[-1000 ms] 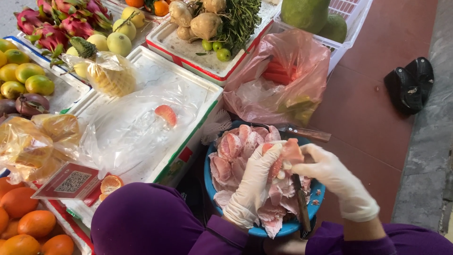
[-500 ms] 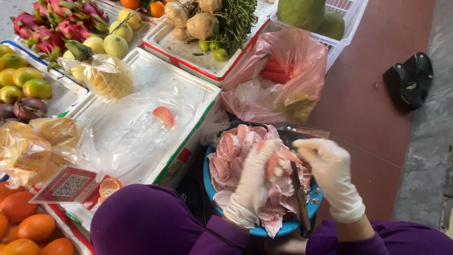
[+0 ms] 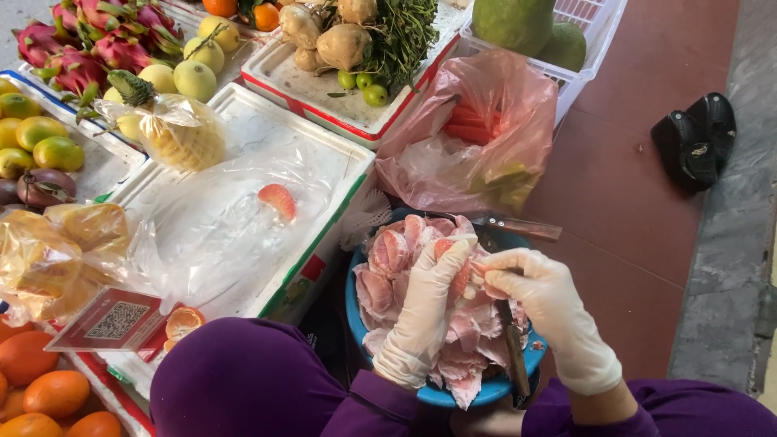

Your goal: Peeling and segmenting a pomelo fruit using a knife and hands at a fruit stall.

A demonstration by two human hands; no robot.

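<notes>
while both gloved hands meet over the blue bowl (image 3: 356, 303), a pink pomelo segment (image 3: 460, 275) sits pinched between them, raised just above the heap of pink peelings (image 3: 388, 259) that fills the bowl. the left hand (image 3: 425, 311) has its grip closed on the segment from the left, fingers wrapped along its side, seemingly to steady it. the right hand (image 3: 546, 311) is clenched too: its fingertips nip at the segment's edge, as if working at the membrane, and a dark-handled knife (image 3: 512, 348) seems tucked under the palm, blade pointing back toward the body, probably parked there so it need not be set down. holding the fruit over the bowl looks like a way to let scraps drop straight in. a second knife (image 3: 518, 226) rests across the bowl's far rim. beyond it slumps a pink plastic bag (image 3: 486, 137) with orange pieces inside. to the left, one cleaned segment (image 3: 279, 200) lies apart on clear plastic over a white foam tray (image 3: 324, 162), kept away from the waste. further out are a bagged pineapple (image 3: 174, 133), dragon fruit (image 3: 89, 40), mangoes (image 3: 36, 142), oranges (image 3: 57, 392) and a pair of black sandals (image 3: 696, 137) on the red floor (image 3: 639, 218).
</notes>
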